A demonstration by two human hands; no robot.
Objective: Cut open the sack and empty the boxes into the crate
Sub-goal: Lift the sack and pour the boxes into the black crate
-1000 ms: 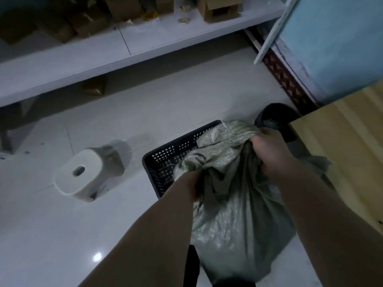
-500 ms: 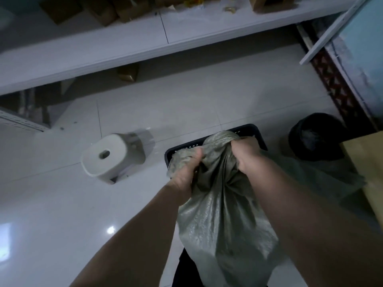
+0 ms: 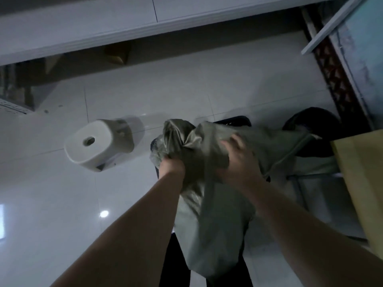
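A grey-green woven sack (image 3: 209, 228) hangs in front of me, bunched at its top end. My left hand (image 3: 171, 165) grips the crumpled fabric at the left of the bunch. My right hand (image 3: 238, 162) grips the sack just to the right, its fingers blurred. The black perforated crate (image 3: 238, 120) sits on the floor under and behind the sack; only a strip of its far rim shows. No boxes are visible; the sack hides the inside of the crate.
A white plastic stool (image 3: 97, 145) stands on the glossy tiled floor to the left. A black bin (image 3: 313, 129) sits at the right, next to a wooden tabletop (image 3: 364, 179). A long white shelf (image 3: 124, 25) runs across the back, a cardboard box (image 3: 117, 53) beneath it.
Both hands have lifted and bunched the sack higher over the crate. The sack now covers nearly all of the crate. The camera has tilted down and turned left.
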